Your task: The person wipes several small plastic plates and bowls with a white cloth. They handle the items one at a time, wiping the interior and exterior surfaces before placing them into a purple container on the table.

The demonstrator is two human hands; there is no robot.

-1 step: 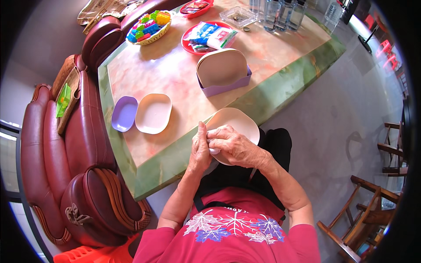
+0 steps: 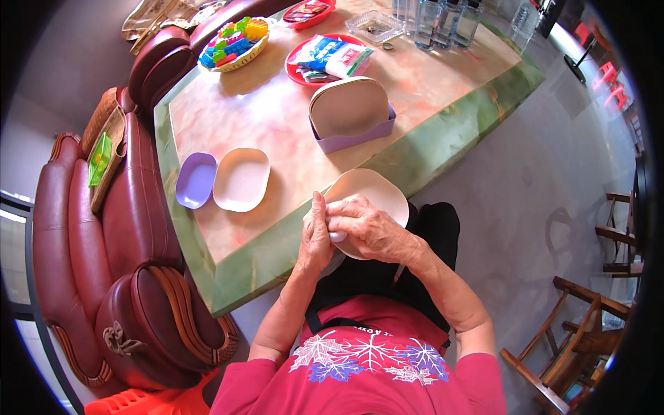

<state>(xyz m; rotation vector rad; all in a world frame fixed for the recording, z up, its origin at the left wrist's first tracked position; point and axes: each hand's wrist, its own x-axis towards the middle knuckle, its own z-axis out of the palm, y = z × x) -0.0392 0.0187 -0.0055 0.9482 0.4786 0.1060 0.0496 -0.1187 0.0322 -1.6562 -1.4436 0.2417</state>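
So right now I've got both hands on a cream oval plate [image 2: 370,190], which sits tilted at the near edge of the counter [image 2: 277,111], half over the lap. My left hand [image 2: 317,238] is upright along the plate's left rim, fingers straight and pressed together against it. My right hand [image 2: 365,227] lies across the plate's lower part, fingers curled and pinching the rim right where the left hand meets it, so the two hands are touching. Something small and pale peeks out under the right fingers, can't tell what it is.

Further left on the counter there's a second cream oval dish [image 2: 241,179] lying flat, and touching its left side a purple oval dish [image 2: 196,180]. Up past the plate stands a purple holder [image 2: 360,135] with more cream plates standing upright on edge in it. Behind that is a red plate [image 2: 304,68] with blue and white packets on it, and to its left a yellow basket [image 2: 234,63] full of colourful blocks. At the far edge I see a clear glass tray [image 2: 373,26] and a few clear bottles [image 2: 436,21]. The counter has a pinkish marble top with a green border. A dark red leather sofa [image 2: 138,228] runs along its left side, and wooden chairs [image 2: 581,339] stand off to the right on the grey floor.
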